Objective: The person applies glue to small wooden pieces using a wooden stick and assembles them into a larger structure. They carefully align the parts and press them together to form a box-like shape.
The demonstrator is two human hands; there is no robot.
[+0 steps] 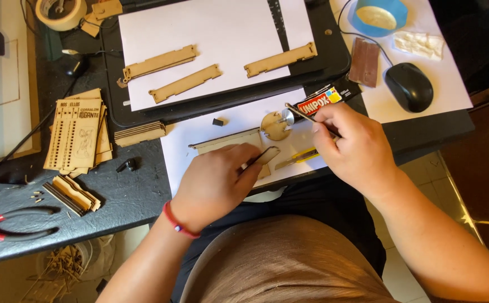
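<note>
Head view of the bench [132, 196]. The left hand [216, 182] pinched a small flat wooden piece [267, 155] between thumb and forefinger, its palm covering part of a longer wooden strip [227, 140] on the white sheet [199, 137], so that the strip's full outline could not be made out. The right hand [354, 148] gripped a thin metal stick [303, 113], whose far tip lay at a round wooden disc [274, 126]; what sat on that tip was too small to tell. A yellow-handled tool [298, 157] was partly hidden under the right hand, and a black glue box [326, 100] lay just beyond the knuckles. Three notched wooden slats [185, 83] lay apart on an upper white sheet over a dark mat [334, 56]. One stack of laser-cut panels [79, 134] stood to the left, with two smaller stacks [140, 133] near it. One pair of red-handled pliers [14, 221] was cut off at the left edge. One black mouse [408, 87], one blue dish [378, 17] and one tape roll [60, 12], the last two clipped by the top edge, lay well away from the hands.
</note>
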